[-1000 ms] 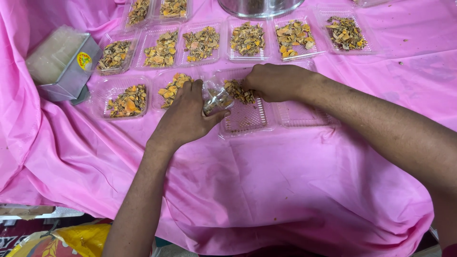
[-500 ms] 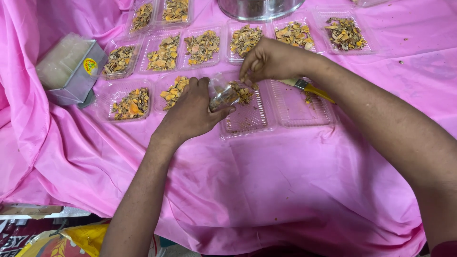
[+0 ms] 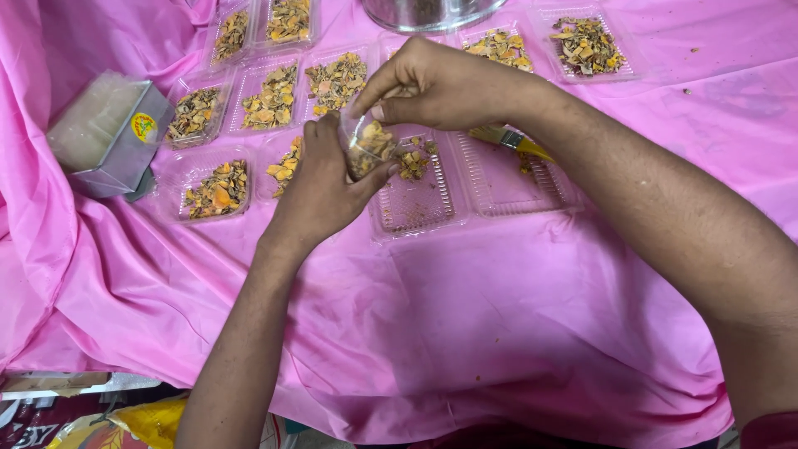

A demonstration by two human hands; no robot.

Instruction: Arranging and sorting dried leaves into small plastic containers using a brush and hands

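Pouch (image 3: 366, 143), small and of clear plastic, is held upright in the left hand (image 3: 326, 187), whose fingers are curled around its lower part. It already contains some dried mix of yellow, orange and brown pieces. The right hand (image 3: 440, 85) is directly above it, with the fingertips pinched together at the mouth of the pouch; it touches the top edge, but it is not possible to tell if it holds any pieces between the fingers. Both hands are over the pink cloth (image 3: 499, 333) that covers the counter.

Just below and to the right of the pouch lies an open clear tray (image 3: 416, 195) with only a few pieces of the mix in it. Beside this tray, further right, is another clear tray (image 3: 515, 179) that is nearly bare, and a brush with a yellow handle (image 3: 507, 140) lies across its upper edge, partly hidden by the right forearm. Several more clear trays filled with the same dried mix stand in rows behind and to the left of the hands, for example one filled tray (image 3: 216, 189) near the left wrist. At the far left a silver box (image 3: 112, 133) rests on the cloth. At the top edge the lower part of a metal pot (image 3: 428, 12) is visible.
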